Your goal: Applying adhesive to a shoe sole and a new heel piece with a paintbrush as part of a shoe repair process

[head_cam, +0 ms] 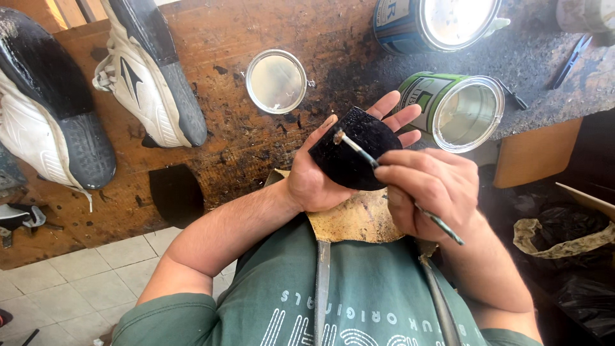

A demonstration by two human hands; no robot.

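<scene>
Here, a black heel-shaped rubber piece (354, 154) is cradled in the left hand (320, 179), whose fingers (400, 115) are spread behind it, above the lap and just off the edge of the wooden counter (224, 77). A thin brush (384, 176) is pinched between the fingers (410, 176) of the right hand (432, 195), its tip laid on the piece's upper edge. Two open tins (458, 109) and a round lid (277, 81) are seen on the counter, with white sneakers (144, 77) set sole-up at the left.
</scene>
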